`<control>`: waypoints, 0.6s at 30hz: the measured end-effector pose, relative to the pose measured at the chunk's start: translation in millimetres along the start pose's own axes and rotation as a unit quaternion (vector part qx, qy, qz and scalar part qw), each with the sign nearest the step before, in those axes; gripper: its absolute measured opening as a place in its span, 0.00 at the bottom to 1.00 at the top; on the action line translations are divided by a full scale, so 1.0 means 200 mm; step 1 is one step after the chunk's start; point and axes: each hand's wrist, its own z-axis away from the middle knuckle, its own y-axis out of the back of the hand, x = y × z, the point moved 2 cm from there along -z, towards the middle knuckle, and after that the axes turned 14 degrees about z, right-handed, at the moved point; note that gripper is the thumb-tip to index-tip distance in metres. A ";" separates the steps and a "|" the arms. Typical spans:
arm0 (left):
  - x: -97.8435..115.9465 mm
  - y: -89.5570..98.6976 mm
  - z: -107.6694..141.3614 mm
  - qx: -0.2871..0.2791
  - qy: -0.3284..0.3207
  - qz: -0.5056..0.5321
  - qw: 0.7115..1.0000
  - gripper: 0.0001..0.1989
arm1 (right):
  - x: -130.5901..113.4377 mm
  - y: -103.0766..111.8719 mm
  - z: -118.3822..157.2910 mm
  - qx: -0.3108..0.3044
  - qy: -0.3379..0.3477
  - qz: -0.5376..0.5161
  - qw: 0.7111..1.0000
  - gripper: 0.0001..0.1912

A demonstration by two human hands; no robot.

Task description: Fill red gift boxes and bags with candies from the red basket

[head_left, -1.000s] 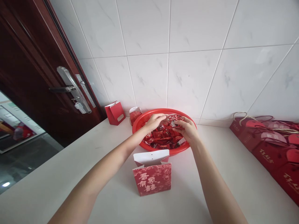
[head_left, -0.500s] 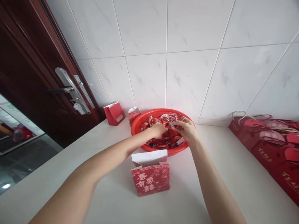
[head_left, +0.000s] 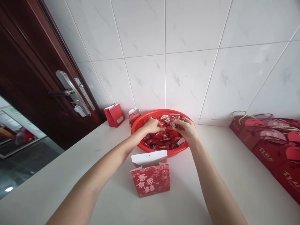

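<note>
A red plastic basket (head_left: 137, 125) holds many small wrapped candies (head_left: 164, 136), mostly in red wrappers. Over its left part is my left hand (head_left: 153, 125), fingers curled together among the candies; what they hold, if anything, is hidden. At the basket's right side my right hand (head_left: 188, 129) pinches a small silvery and red wrapped candy (head_left: 174, 124) between thumb and fingers. In front of the basket stands an upright red paper gift box (head_left: 151, 180) with white characters, its top open and white flap raised. Neither hand touches the box.
Two small red boxes, a plain gift box (head_left: 114, 115) and a patterned box (head_left: 134, 116), stand by the tiled wall (head_left: 145, 81). Several red gift bags (head_left: 260, 147) with rope handles line the right of the white counter (head_left: 112, 200). A dark door (head_left: 47, 62) is at left.
My left hand has shifted slightly left and up within the basket, uncovering more candies. My right hand stays nearly in place with the candy. The view has moved a little.
</note>
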 end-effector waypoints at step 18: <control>0.03 -0.02 0.02 -0.087 -0.008 -0.054 0.995 0.07 | 0.01 0.01 0.00 -0.012 -0.004 0.015 1.000 0.11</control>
